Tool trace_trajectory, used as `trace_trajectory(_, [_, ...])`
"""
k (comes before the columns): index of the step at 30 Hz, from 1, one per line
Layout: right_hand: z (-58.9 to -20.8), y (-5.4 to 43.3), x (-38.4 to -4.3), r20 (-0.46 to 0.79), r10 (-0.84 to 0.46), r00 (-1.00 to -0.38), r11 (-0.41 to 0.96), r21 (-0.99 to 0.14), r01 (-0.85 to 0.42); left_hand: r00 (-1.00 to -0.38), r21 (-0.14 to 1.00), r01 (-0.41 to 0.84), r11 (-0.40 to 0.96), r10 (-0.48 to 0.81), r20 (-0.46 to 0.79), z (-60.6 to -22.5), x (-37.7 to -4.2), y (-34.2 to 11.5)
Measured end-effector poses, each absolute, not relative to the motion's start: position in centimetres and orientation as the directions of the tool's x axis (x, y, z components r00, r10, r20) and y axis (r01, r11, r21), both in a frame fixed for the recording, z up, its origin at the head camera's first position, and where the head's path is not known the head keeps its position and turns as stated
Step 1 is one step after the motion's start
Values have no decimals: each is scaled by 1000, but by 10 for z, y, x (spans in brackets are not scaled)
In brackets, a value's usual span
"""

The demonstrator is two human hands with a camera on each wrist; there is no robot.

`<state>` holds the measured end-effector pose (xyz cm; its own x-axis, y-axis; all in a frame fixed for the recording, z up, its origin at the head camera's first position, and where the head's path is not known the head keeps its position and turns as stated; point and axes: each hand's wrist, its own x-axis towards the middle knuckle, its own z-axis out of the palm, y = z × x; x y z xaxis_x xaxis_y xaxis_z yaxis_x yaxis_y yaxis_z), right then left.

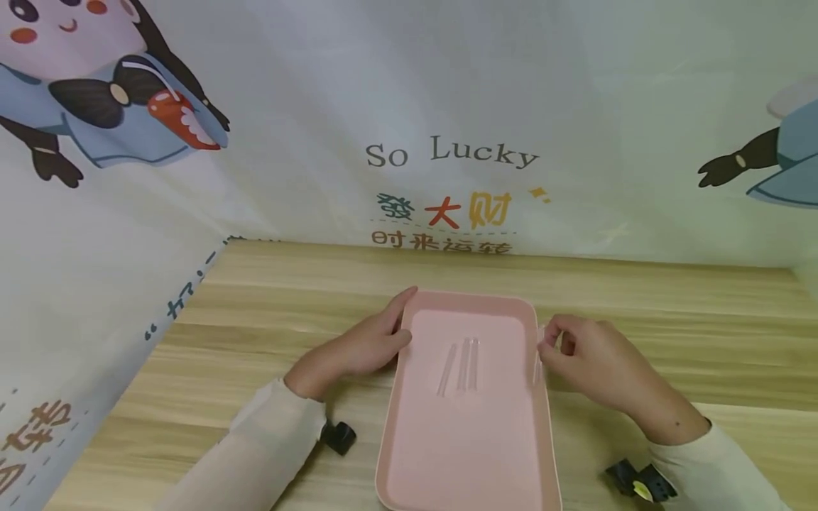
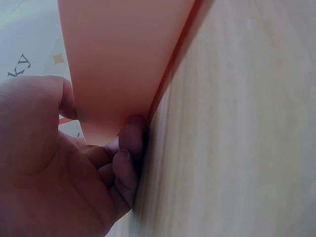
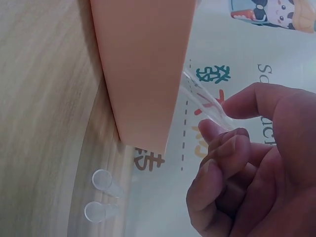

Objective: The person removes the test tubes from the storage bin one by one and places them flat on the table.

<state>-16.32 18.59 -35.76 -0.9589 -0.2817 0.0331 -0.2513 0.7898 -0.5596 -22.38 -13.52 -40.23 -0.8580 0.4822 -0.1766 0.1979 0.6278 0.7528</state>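
"What colour's the tray (image 1: pixel 469 447)?"
"Plain pink. The tubes (image 1: pixel 473 364) are clear."
"And the tabletop (image 1: pixel 671 333)?"
"Pale brown, wood-grained; the backdrop (image 1: pixel 607 106) is pale, with cartoon figures (image 1: pixel 102 92) and multicoloured lettering (image 1: pixel 442 213)."

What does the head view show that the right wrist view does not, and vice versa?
Only the head view shows the left hand gripping the pink tray and three clear tubes lying inside it. Only the right wrist view distinctly shows two round tube ends low in the picture. Both share the tray, wooden table, printed backdrop, and right hand pinching another clear tube.
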Motion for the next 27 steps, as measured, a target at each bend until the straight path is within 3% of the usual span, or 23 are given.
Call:
trace_trajectory(9, [-352, 190, -165, 66, -235, -970, 793, -564, -230, -861, 762, 205, 614, 484, -159, -401, -224, -135])
trace_trajectory(27, [-366, 211, -180, -19, -210, -977, 831, -530, -168, -852, 772, 194, 605, 494, -173, -402, -224, -134])
